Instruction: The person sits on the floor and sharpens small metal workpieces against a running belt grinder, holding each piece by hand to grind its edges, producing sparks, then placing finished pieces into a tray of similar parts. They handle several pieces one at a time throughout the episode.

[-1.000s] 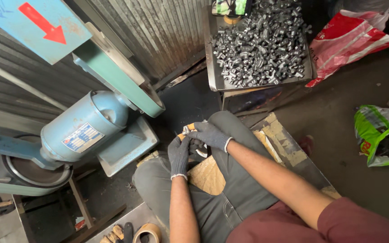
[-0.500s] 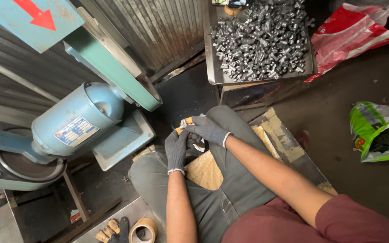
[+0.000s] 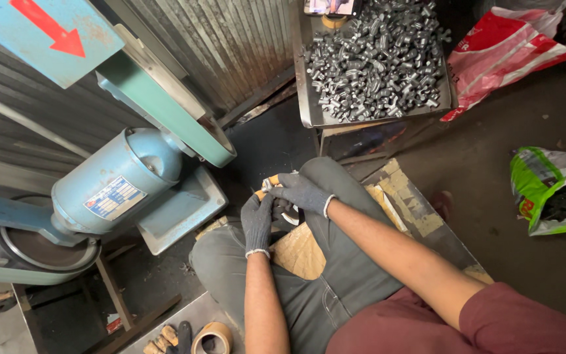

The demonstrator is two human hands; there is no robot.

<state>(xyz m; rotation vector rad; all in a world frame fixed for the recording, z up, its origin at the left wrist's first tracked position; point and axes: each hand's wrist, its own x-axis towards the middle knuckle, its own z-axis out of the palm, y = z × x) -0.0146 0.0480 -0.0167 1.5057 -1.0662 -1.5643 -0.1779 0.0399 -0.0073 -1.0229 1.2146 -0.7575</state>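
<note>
Both gloved hands meet just right of the blue electric motor (image 3: pixel 116 183), above the person's knees: the left hand (image 3: pixel 257 224) and the right hand (image 3: pixel 301 192) are closed together around a small metal part (image 3: pixel 271 184), which is mostly hidden by the fingers. Behind the hands, farther right of the motor, a metal tray (image 3: pixel 304 105) holds a heap of grey metal fittings (image 3: pixel 378 62). A green-and-white bag (image 3: pixel 551 190) lies well apart from the motor, far right.
</note>
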